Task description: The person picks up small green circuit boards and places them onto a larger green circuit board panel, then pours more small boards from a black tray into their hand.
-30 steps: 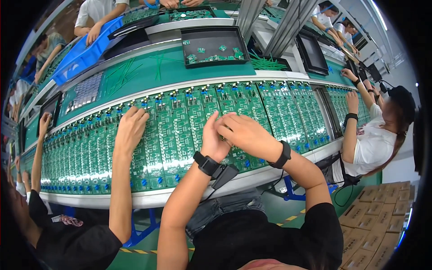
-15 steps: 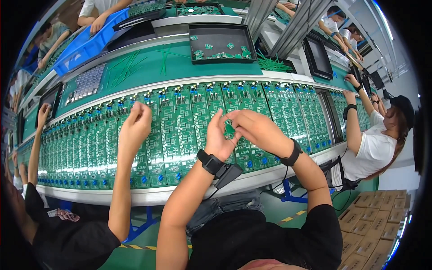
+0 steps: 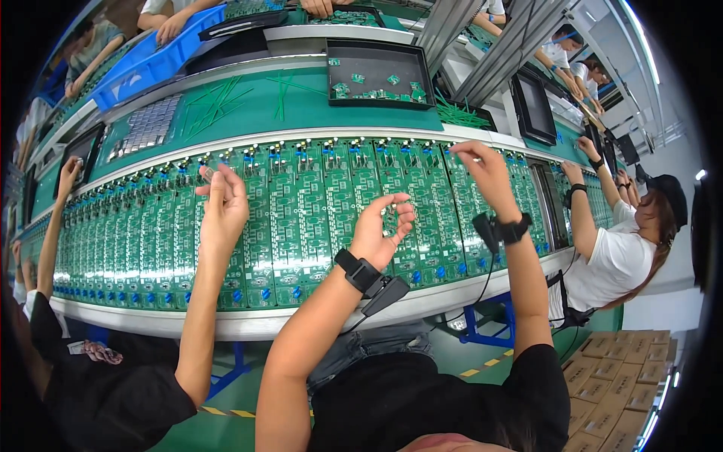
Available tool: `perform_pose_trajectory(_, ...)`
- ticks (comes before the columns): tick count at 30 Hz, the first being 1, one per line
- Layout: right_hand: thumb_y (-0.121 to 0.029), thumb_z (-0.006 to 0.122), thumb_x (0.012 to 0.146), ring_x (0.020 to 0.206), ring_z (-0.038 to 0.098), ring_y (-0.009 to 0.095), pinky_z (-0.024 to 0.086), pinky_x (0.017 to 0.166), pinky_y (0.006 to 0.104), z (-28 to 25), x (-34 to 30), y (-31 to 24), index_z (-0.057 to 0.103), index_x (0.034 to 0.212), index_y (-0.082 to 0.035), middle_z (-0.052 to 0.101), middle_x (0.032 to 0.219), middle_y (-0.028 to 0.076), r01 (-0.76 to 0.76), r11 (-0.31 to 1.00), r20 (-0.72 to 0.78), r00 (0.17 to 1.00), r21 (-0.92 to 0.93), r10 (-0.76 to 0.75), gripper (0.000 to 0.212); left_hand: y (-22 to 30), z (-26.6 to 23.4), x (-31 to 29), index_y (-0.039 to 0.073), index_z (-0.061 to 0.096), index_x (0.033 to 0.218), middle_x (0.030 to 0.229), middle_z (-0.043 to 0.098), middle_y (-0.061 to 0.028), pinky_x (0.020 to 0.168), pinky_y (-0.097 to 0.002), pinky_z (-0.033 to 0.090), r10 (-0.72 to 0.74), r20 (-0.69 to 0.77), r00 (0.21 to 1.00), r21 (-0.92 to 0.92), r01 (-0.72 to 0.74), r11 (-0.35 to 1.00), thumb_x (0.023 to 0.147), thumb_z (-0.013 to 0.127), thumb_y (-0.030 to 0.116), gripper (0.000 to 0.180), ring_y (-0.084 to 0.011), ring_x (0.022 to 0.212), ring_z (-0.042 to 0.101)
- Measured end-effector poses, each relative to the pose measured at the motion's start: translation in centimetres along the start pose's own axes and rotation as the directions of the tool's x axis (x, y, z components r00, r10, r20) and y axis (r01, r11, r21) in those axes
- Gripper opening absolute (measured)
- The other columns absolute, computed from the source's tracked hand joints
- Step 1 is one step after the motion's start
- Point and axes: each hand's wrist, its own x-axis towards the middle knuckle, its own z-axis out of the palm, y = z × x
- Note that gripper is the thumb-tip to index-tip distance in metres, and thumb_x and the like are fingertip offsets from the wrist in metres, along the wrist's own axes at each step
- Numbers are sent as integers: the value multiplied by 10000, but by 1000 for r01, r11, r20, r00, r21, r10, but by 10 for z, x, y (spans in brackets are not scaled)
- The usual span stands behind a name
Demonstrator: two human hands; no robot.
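Rows of long green circuit boards (image 3: pixel 297 226) lie side by side along the line in front of me. Over the middle boards, my left hand (image 3: pixel 380 230) is curled with the palm turned inward; what its fingers hold, if anything, is hard to see against the green. Farther right and higher, my right hand (image 3: pixel 486 175) hovers near the boards' far edge, fingers bent together and tips pointing left. Anything in its fingertips is too small to make out. Both wrists wear black bands with small cabled boxes.
A black tray (image 3: pixel 380 75) of small green boards stands beyond the line. Green strips (image 3: pixel 463 114) lie right of it, a blue bin (image 3: pixel 154 56) far left. A co-worker's hand (image 3: pixel 224 207) reaches over the boards at left; another person (image 3: pixel 625 248) sits at right.
My hands have parted: the right moved up and right toward the boards' far edge, while the left stayed near its place. The small green board between them no longer shows there.
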Motion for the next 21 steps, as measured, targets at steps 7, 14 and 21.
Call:
perform_pose_trajectory(7,-26,592,761,753,589,146,464,649,266,-3,8,70,603,937,-26,632,847,64,-174,941,28,981,-292,190,177,0,-3,2,47,545,958,818,546,-32,634,-243,419,-19,6,1000,-11,19,1000,853,475,219,214,-127,729,519)
perform_pose_trajectory(14,-14,614,724,727,606,188,486,662,286,5,-3,71,586,951,-43,625,864,80,-18,964,83,996,-264,41,230,-2,-4,3,50,543,937,789,540,-27,615,-234,397,-15,24,1000,-10,15,1000,851,475,224,206,-117,705,504)
perform_pose_trajectory(21,-5,609,702,717,590,253,477,634,334,4,0,72,560,930,-41,591,792,127,3,942,98,995,-335,31,237,0,0,1,19,526,951,789,507,-30,566,-225,384,-27,16,1000,-50,28,998,841,491,178,196,-117,686,485)
